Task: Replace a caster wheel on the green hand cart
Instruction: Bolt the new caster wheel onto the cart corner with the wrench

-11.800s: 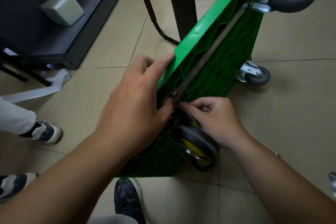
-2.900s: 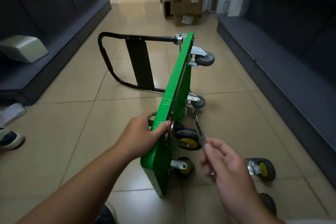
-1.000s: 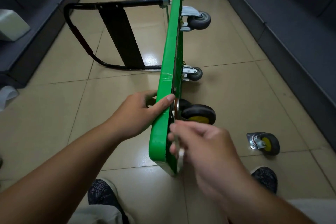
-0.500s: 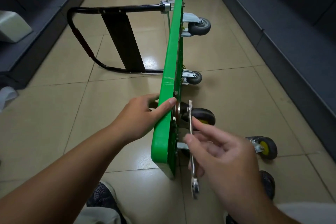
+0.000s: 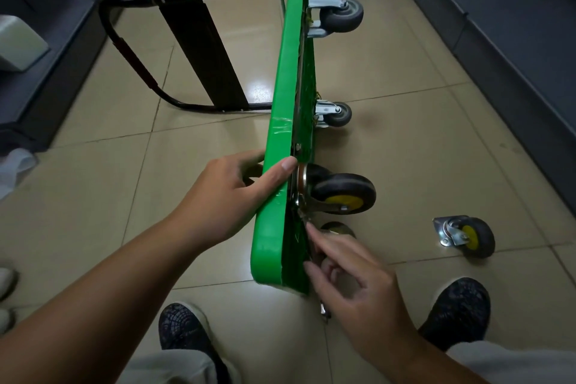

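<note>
Glossy green plastic cart deck (image 5: 282, 87); matt black rubber caster wheel (image 5: 343, 188) with yellow hub and bright metal fork; glossy, smooth beige floor tiles (image 5: 405, 150).

half-covered work at the near corner of the green hand cart (image 5: 282, 165)

can make out only the bottom tip of the wrench (image 5: 324, 309), low centre, and a thin sliver by the mounting plate; rest covered by the right hand (image 5: 358, 284) gripping it, fingers slightly smeared. cannot tell what the wrench head sits on. lower near caster (image 5: 338, 227) mostly behind those fingers. fingers of the left hand (image 5: 224, 199) tucked behind the deck, only the thumb showing on its edge. underside too foreshortened to read. cut by the frame: both forearms at the bottom, pale box (image 5: 18, 40) and pale shoes (image 5: 3, 280) at the left edge. blurred whitish bag or sheet (image 5: 15, 165), mid left, not identifiable.
</note>
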The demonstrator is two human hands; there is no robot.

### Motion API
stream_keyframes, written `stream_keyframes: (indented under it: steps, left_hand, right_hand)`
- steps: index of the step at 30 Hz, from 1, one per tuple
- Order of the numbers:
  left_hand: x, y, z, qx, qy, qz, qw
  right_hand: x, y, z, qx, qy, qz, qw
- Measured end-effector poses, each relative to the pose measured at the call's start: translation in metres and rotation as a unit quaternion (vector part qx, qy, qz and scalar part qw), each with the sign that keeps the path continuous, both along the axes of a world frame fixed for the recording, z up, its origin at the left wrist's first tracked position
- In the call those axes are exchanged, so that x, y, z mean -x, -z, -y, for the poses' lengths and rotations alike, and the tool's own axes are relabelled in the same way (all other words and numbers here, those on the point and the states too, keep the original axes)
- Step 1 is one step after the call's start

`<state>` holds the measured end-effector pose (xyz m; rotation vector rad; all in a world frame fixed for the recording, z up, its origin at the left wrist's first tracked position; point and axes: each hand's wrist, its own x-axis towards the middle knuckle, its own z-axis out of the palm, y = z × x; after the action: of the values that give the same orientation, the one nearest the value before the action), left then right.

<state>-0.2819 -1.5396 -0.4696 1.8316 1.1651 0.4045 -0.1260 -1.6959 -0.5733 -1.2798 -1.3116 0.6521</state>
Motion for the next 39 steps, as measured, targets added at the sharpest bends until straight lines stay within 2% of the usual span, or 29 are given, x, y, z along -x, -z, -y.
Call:
stream_keyframes:
  steps: [14, 21, 27, 34, 39]
  left_hand:
    - [-0.002, -0.003, 0.003, 0.010, -0.002, 0.026, 1.000]
    - [-0.003, -0.003, 0.004, 0.019, -0.002, 0.034, 0.999]
    - [-0.002, -0.003, 0.004, 0.017, -0.001, 0.032, 0.999]
    - [0.000, -0.001, 0.005, 0.004, -0.012, 0.033, 0.999]
    - [0.000, 0.000, 0.004, 0.003, -0.017, 0.031, 0.999]
  right_hand:
    - [0.013, 0.016, -0.016, -0.001, 0.028, 0.031, 0.999]
    - [0.020, 0.011, -0.015, 0.014, 0.028, -0.032, 0.999]
    - [0.019, 0.000, -0.011, 0.043, 0.034, -0.042, 0.998]
    - [0.033, -0.054, -0.013, 0.117, 0.050, -0.226, 0.966]
    - [0.014, -0.096, -0.040, 0.269, 0.028, -0.348, 0.898]
